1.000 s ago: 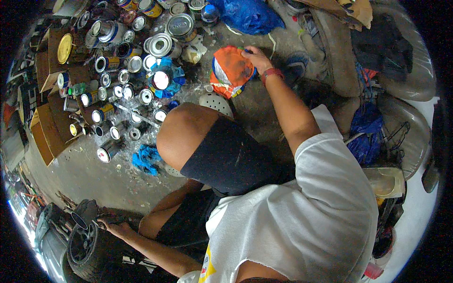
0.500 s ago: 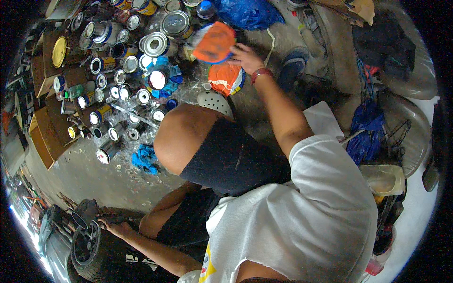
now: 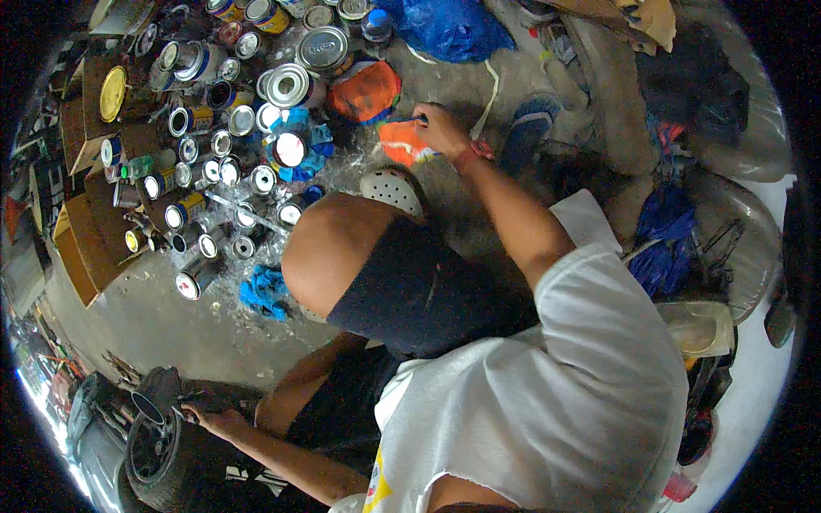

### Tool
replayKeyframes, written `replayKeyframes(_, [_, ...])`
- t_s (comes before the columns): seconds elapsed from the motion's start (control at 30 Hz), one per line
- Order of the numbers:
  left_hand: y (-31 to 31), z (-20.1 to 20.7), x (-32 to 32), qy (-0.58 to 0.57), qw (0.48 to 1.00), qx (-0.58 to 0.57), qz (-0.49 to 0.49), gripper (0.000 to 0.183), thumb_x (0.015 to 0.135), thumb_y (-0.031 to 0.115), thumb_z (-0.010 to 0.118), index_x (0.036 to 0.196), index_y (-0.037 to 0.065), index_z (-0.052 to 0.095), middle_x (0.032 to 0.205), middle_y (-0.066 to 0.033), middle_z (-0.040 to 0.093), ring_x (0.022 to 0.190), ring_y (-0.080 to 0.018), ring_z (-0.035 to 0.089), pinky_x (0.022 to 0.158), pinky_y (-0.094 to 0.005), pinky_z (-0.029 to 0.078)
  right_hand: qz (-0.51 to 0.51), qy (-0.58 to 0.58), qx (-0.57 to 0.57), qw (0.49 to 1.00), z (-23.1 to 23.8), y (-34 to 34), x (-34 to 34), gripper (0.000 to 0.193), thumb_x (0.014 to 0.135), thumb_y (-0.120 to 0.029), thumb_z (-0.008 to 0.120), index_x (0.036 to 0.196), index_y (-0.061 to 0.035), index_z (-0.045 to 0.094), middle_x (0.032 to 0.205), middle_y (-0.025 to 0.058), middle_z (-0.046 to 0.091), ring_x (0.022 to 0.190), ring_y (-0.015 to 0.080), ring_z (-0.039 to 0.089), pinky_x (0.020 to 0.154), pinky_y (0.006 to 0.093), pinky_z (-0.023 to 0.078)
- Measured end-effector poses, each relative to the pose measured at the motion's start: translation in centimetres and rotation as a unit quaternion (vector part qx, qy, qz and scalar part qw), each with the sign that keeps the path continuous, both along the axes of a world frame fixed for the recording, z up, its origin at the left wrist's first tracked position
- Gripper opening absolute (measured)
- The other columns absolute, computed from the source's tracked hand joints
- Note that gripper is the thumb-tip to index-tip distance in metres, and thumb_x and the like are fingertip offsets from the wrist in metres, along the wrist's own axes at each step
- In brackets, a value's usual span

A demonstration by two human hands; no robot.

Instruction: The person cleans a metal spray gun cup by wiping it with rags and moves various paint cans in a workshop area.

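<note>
My right hand [image 3: 443, 130] is over the floor with its fingers curled together at the edge of a crumpled orange and white cloth [image 3: 400, 142]. Part of that cloth is hidden behind the hand. Just to the left, a second orange cloth [image 3: 366, 91] lies beside the paint cans. At the lower left, my left hand [image 3: 224, 421] is closed, its fingers around a dark object beside a wheel [image 3: 154, 453]. A dark cup-like round piece [image 3: 152, 400] sits at the fingertips. What the left hand grips is too dark to name.
Many paint cans [image 3: 287, 85] crowd the floor at upper left, beside cardboard boxes [image 3: 94, 239]. Blue cloths [image 3: 265, 291] lie among them. A blue plastic bag [image 3: 453, 30] is at the top. A white perforated shoe [image 3: 392, 190] and a dark blue shoe [image 3: 532, 128] are near.
The blurred orange cloth has moved left and now lies by the cans. My right hand has come down onto the other orange cloth, its fingers now curled. The left hand has barely moved.
</note>
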State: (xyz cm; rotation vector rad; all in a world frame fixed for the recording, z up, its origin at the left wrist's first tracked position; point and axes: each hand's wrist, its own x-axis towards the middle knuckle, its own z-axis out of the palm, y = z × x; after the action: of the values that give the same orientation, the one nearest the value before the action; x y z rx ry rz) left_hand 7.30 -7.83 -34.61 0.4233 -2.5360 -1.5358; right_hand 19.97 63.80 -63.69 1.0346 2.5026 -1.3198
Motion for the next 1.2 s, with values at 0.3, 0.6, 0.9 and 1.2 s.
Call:
replayKeyframes(0.3, [19.0,-4.8,4.1,-0.185,0.936,0.271,0.131,0.064,0.099,0.061,0.053,0.141,0.012,0.051,0.140,-0.0069,0.053,0.126,-0.0308,0.046,0.108,-0.0491,0.035,0.069,0.311,0.369,0.873,11.7,-1.0,4.4,0.022,0.066,0.000,0.065,0.081,-0.0154,0.066,0.108,0.0048,0.059,0.120,0.0338,0.054,0.106,0.0509,0.039])
replayKeyframes(0.6, [22.5,-23.4,8.7,-0.228,0.947,0.089,0.208,0.070,0.101,0.045,0.058,0.151,0.006,0.030,0.138,-0.0183,0.050,0.118,-0.0312,0.051,0.102,-0.0449,0.043,0.103,0.213,0.304,0.923,9.6,-1.8,7.1,0.023,0.076,-0.013,0.069,0.097,-0.0107,0.062,0.121,0.0108,0.063,0.113,0.0340,0.059,0.102,0.0473,0.040])
replayKeyframes(0.9, [25.0,-30.2,9.7,-0.141,0.952,0.055,0.266,0.062,0.100,0.038,0.064,0.149,0.013,0.033,0.136,-0.0231,0.049,0.121,-0.0341,0.051,0.102,-0.0436,0.043,-0.058,0.243,0.306,0.919,11.2,-5.2,12.1,0.027,0.095,-0.018,0.065,0.114,0.0007,0.058,0.106,0.0109,0.066,0.095,0.0221,0.061,0.086,0.0378,0.049])
replayKeyframes(1.2, [26.8,-31.3,9.9,-0.094,0.960,-0.145,0.218,0.061,0.089,0.016,0.075,0.142,0.011,0.046,0.126,-0.0207,0.062,0.118,-0.0407,0.056,0.102,-0.0484,0.038,-0.260,0.030,0.159,0.952,18.7,-3.6,7.9,0.039,0.095,-0.021,0.067,0.123,0.0038,0.054,0.110,0.0125,0.066,0.092,0.0218,0.062,0.083,0.0367,0.051])
